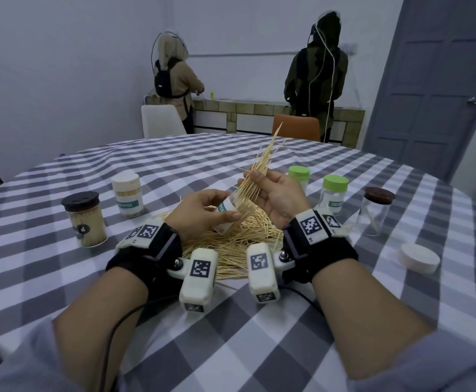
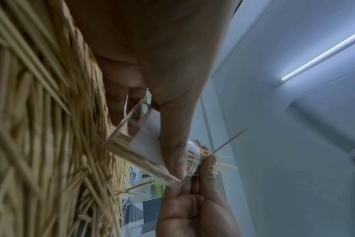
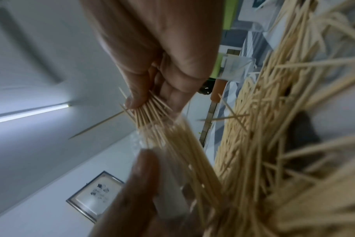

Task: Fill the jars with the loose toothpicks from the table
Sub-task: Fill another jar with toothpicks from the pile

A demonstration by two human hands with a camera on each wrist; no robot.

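Head view: a small clear jar (image 1: 226, 215) with a white label is gripped by the left hand (image 1: 200, 212) above the pile of loose toothpicks (image 1: 239, 239) on the checked table (image 1: 259, 335). The jar is tilted, its mouth turned up toward the right hand (image 1: 276, 198), and most of its body is covered by the left fingers, so only part of the label can be read. A bundle of toothpicks (image 1: 259, 168) is pinched between the thumb and fingers of the right hand, with the lower ends pushed into the jar mouth and the upper ends fanned out above the fingertips. How full the jar is cannot be judged here.

From the left wrist, the jar (image 2: 136, 144) is seen through blur, with toothpicks lying along its lower wall and its rim met by the right hand (image 2: 192, 208); the pile (image 2: 51, 128) fills the left side, badly smeared. From the right wrist, the bundle (image 3: 152, 115) is seen under the thumb, while the jar below it is little more than a pale smear against the left hand's finger (image 3: 136, 184).

Left of the left hand stand two filled jars (image 1: 88, 219). Right of the right hand are two green-capped jars (image 1: 333, 193), partly hidden, a brown-lidded jar (image 1: 374, 210) and a loose white lid (image 1: 419, 257).
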